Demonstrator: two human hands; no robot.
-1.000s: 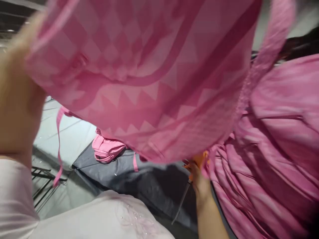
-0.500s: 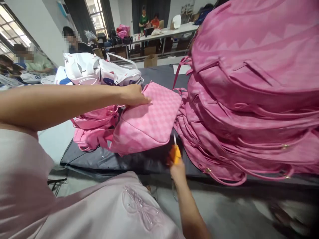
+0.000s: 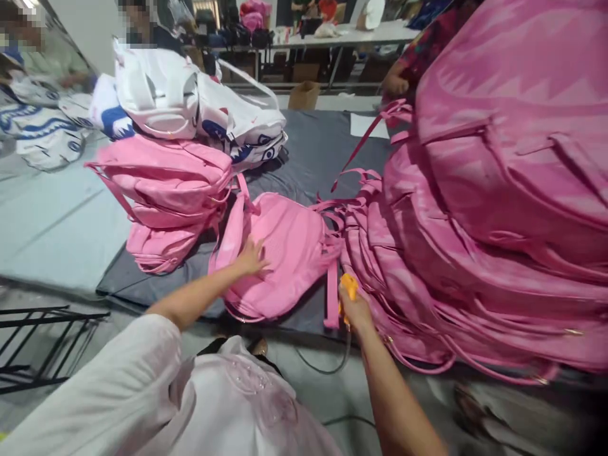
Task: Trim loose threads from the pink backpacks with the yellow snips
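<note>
A pink backpack [image 3: 289, 247] lies on the dark-covered table with its padded back facing up and a strap hanging towards the front edge. My left hand [image 3: 251, 258] rests on its left part, fingers spread and slightly blurred. To the right of the backpack, my right hand [image 3: 356, 307] is closed around an orange hand tool [image 3: 349, 286] with a cord trailing below. The tool's tip does not show clearly, and its exact kind cannot be made out. The loose strap [image 3: 332, 294] hangs just left of the tool.
A tall pile of pink backpacks [image 3: 513, 190] stands at the right. On the left are stacked pink backpacks [image 3: 166, 183] with white backpacks [image 3: 159, 95] behind. A black metal rack [image 3: 47, 354] is at lower left. Other people are in the background; one person's hand [image 3: 396, 82] shows behind the pile.
The pink backpack has turned from its checkered side to lie with its padded back up. My left hand has let go of its edge and moved down onto it. The orange tool moved slightly right.
</note>
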